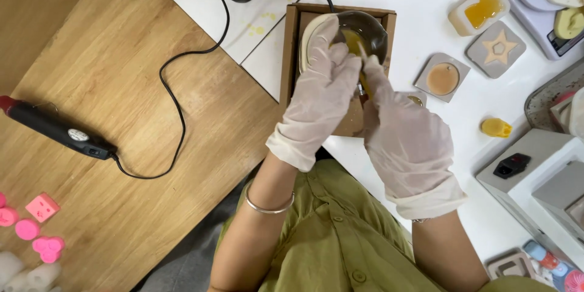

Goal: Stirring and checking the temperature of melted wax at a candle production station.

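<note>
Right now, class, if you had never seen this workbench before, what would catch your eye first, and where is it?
Two white-gloved hands meet at top centre: the left hand steadies a metal bowl of yellow liquid while the right hand works a stick in it. On the wooden table at left lies a black heat tool, its cord looping upward. Pink moulds sit at bottom left.

— From where is the camera looking?
— It is sitting on the person's head, facing straight down, close over the gloved hands and the white table (426,0).
— Is another view sharing the scene?
— No, only this one is showing.
</note>
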